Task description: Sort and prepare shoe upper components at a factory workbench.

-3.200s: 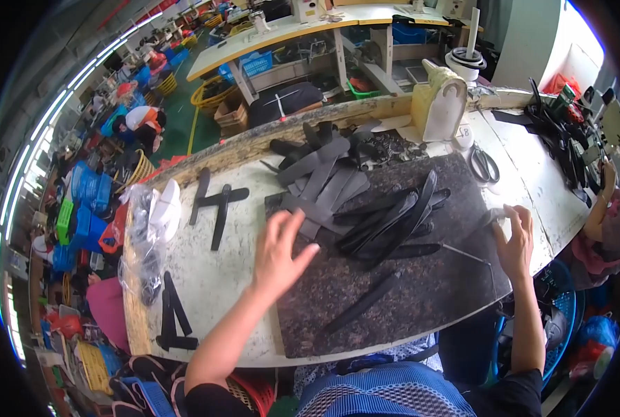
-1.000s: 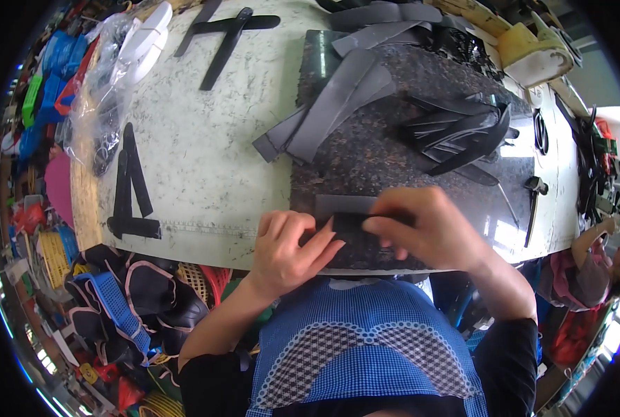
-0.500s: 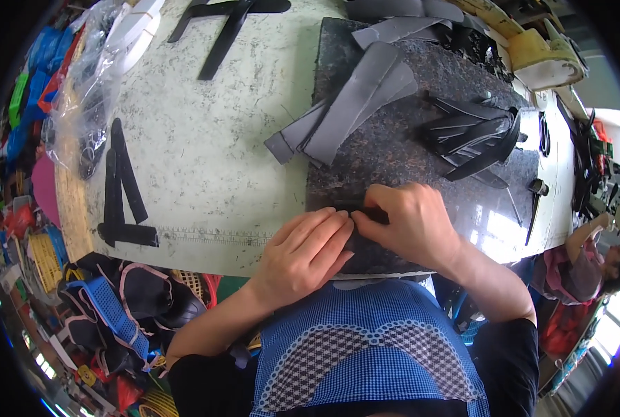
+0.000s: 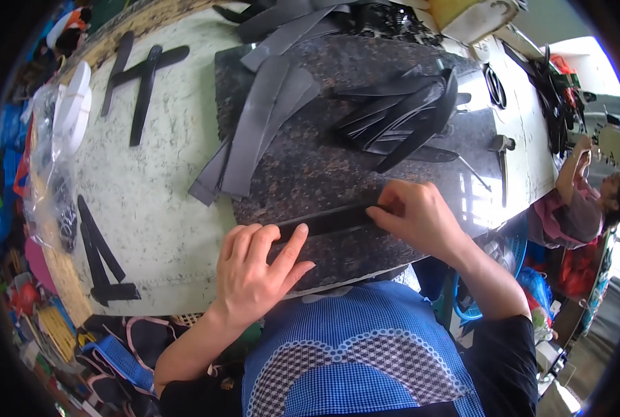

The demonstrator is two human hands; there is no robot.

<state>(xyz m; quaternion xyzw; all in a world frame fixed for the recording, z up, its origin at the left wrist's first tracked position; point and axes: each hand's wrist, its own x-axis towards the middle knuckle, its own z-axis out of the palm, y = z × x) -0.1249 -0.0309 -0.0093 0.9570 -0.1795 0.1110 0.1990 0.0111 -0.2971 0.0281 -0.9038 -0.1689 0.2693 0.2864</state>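
One long, black, leather-like strip (image 4: pixel 334 221) lies newly bared, its middle accessible. Right hand (image 4: pixel 415 217) pinches its right end; left hand (image 4: pixel 258 267) rests spread.

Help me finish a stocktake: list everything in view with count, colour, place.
Held strip: one, black, on the slab
Speckled slab: one, dark, on the worktable
Worktable: one, stained white, centre
Grey strips: several, grey, slab's upper left
Piled strips: several, black, slab's right
Loose strips: six, black, worktable's left
Hammer: one, dark, right of slab
Scissors: one pair, black handles, upper right
Block: one, pale yellow, top right
White pieces: at least two, white, far left
Plastic bag: one, clear, left
Basket: one, blue, lower right
Co-worker: one, purplish clothes, right edge
Background clutter: uncountable, mixed, around rim
Apron: one, blue, lower centre
Left hand: one, bare, strip's left end
Right hand: one, bare, strip's right end
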